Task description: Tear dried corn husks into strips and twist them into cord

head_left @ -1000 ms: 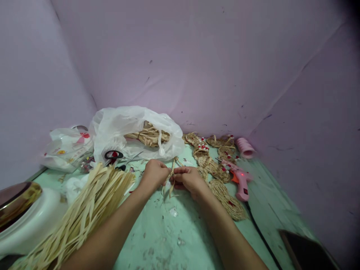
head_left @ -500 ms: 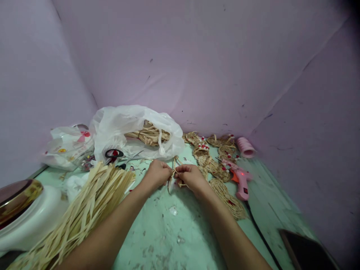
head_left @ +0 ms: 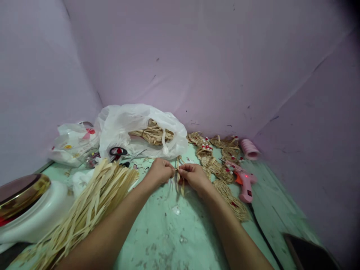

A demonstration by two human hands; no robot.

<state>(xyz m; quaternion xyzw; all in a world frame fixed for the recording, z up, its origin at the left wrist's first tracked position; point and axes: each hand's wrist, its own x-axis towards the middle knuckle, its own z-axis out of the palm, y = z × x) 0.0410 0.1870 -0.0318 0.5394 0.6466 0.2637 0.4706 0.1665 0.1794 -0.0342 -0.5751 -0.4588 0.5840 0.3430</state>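
Note:
My left hand (head_left: 159,172) and my right hand (head_left: 192,175) meet over the green table (head_left: 168,236), fingers pinched together. Between them they hold a small bunch of tan straw strips (head_left: 179,179) whose loose ends hang down toward the table. A thick bundle of long straw strips (head_left: 92,202) lies under my left forearm. Several braided straw pieces with red beads (head_left: 216,165) lie to the right of my right hand.
A white plastic bag (head_left: 132,127) holding more straw sits behind my hands, with scissors (head_left: 118,152) at its front. A pink glue gun (head_left: 244,182) with its black cord, a pink spool (head_left: 249,149), a white appliance (head_left: 30,210) at left, and purple walls surround the table.
My hands have shifted slightly while working the straw strips between them; the strip ends now hang lower under my right fingers. The view has tilted a little to the left.

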